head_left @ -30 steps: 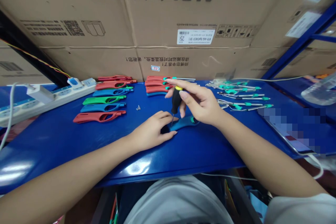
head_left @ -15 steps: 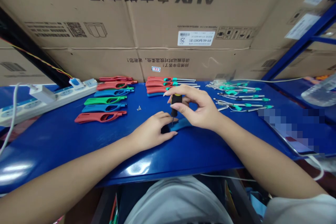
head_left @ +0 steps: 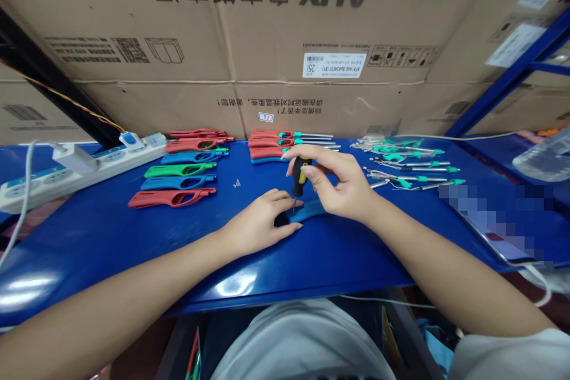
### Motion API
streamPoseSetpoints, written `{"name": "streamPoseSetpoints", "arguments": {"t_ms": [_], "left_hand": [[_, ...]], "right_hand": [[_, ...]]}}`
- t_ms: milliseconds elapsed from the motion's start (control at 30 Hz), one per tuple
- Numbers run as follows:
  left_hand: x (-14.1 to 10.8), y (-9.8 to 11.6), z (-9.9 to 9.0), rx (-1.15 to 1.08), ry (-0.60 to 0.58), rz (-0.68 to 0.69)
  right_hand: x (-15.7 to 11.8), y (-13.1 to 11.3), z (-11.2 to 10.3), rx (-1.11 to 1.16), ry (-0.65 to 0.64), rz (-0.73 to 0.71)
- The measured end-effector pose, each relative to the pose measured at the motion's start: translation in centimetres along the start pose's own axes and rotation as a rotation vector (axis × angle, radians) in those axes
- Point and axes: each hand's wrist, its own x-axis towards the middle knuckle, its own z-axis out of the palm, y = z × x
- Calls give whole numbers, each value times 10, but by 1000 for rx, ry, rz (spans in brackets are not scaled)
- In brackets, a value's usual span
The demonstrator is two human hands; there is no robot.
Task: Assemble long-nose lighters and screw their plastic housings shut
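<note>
One broad cardboard sheet (head_left: 262, 29) stands behind the blue table (head_left: 347, 261), probably as a backstop. A long white power strip (head_left: 84, 169) slants along the table's left, perhaps so its cords stay away from the hands. Beside it lie rodless casings (head_left: 154, 199); casings with rods (head_left: 263, 143) are grouped at the back middle, and loose rods with teal ends (head_left: 431, 164) spread to the right, a layout that seems to sort each kind within reach. The left hand (head_left: 258, 219) rests low, thumb and forefinger closed about the near end of a blue casing (head_left: 312, 209), apparently so it cannot turn. The right hand (head_left: 341, 181) pinches the handle of a screwdriver (head_left: 298, 178) nearly upright, likely to press straight down. That casing lies on the table between both hands, partly hidden; whether the tip is seated is too small to tell. Tiny screws (head_left: 237, 183) lie just beyond the left hand, presumably for easy picking.
</note>
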Motion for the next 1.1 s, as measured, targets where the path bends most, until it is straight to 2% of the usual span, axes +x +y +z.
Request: {"name": "streamPoseSetpoints", "arguments": {"t_ms": [100, 200, 267, 433, 533, 633, 700, 900, 1100], "left_hand": [[0, 0, 1, -14, 6, 5], [0, -1, 1, -20, 16, 12], [0, -1, 1, -17, 15, 10], [1, -1, 1, -12, 7, 7], [0, -1, 2, -4, 9, 1], [0, 0, 2, -2, 15, 6], [0, 0, 2, 3, 18, 2], [1, 1, 1, 26, -4, -9], [1, 1, 1, -13, -4, -4]], "right_hand": [[0, 0, 0, -172, 59, -93], [-1, 0, -2, -261, 57, -97], [-1, 0, -4, -233, 9, -34], [1, -1, -6, 17, -69, 105], [2, -1, -6, -39, -26, 80], [3, -3, -5, -173, 39, -10], [3, -5, -6, -194, 39, -54], [3, -10, -6, 35, -83, 41], [1, -3, -1, -115, 15, -18]]}}
